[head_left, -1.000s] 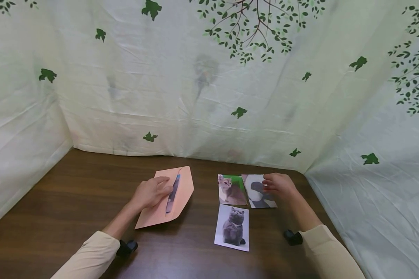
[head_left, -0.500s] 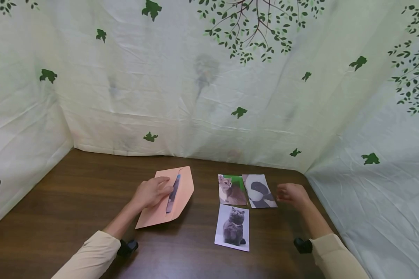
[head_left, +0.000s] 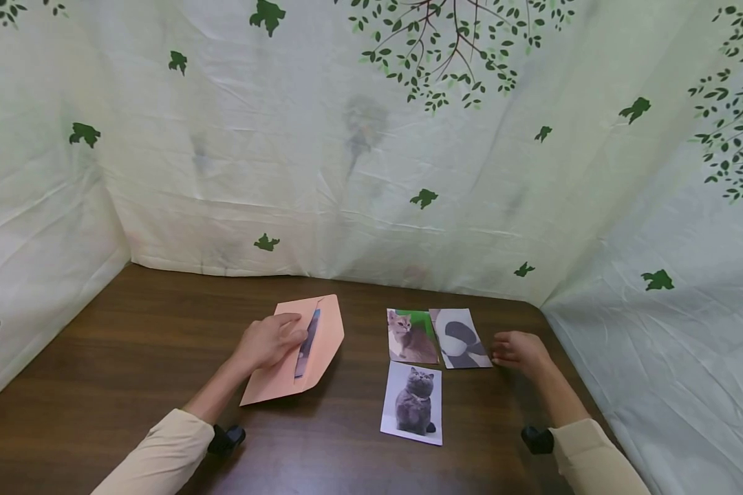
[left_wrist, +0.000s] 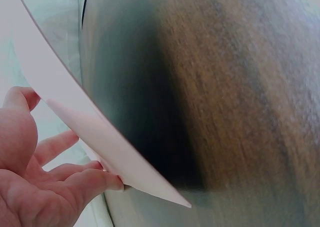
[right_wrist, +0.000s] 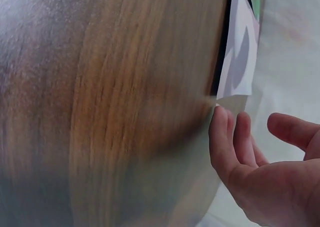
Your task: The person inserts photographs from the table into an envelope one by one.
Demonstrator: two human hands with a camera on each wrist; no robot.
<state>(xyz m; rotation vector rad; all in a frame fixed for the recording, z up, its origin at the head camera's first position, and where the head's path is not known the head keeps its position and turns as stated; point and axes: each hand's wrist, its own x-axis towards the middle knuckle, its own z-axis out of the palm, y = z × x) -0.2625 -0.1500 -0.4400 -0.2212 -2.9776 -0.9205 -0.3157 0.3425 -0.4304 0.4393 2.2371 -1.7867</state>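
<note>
On the left, my left hand (head_left: 272,342) holds a salmon-pink envelope (head_left: 331,337) with its flap open. The envelope stands tilted off the table, as the left wrist view also shows its pale side (left_wrist: 90,122) against the fingers. Inside its slot, a picture card (head_left: 307,347) shows, partly covered by the envelope. My right hand (head_left: 520,352) hovers or rests beside a photo with a grey and white shape (head_left: 461,340), apart from it, fingers loosely curled, holding nothing. Left of that photo lies a kitten photo (head_left: 408,337). Below it is a grey cat photo (head_left: 413,405).
The brown wooden table (head_left: 161,344) is backed by a pale cloth (head_left: 322,172) printed with leaves, which also rises along the left and right sides. Each wrist wears a black device, such as the left one (head_left: 225,440).
My right hand has drawn back off the grey and white photo to its right, fingers curling in loosely. The photos, the envelope and my left hand look unmoved.
</note>
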